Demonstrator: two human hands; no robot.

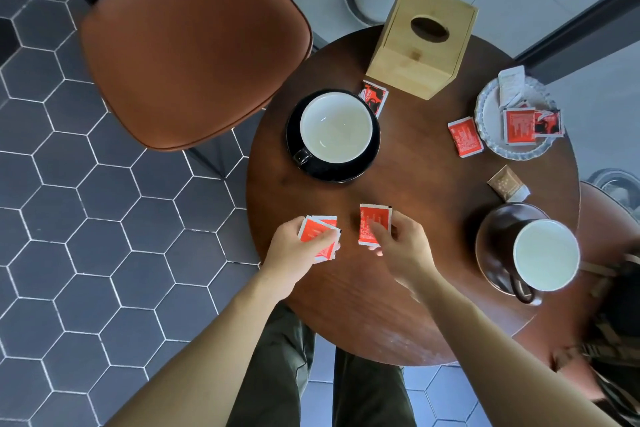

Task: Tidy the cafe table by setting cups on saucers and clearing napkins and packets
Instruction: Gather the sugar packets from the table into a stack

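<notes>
A person is leaning over a round wooden cafe table, the left hand pinching a small stack of red packets between thumb and fingers at the near edge, while the right hand is pinching a single red packet just beside it, above the tabletop. A black cup is sitting on a black saucer toward the far left of the table, with a red-and-black packet lying at its far rim, and a brown cup is sitting on a brown saucer at the near right. A white plate at the far right is holding several packets, with another red packet touching its left rim and a brown packet lying between plate and brown saucer. A wooden tissue box is standing at the far edge, a brown chair beside the table
</notes>
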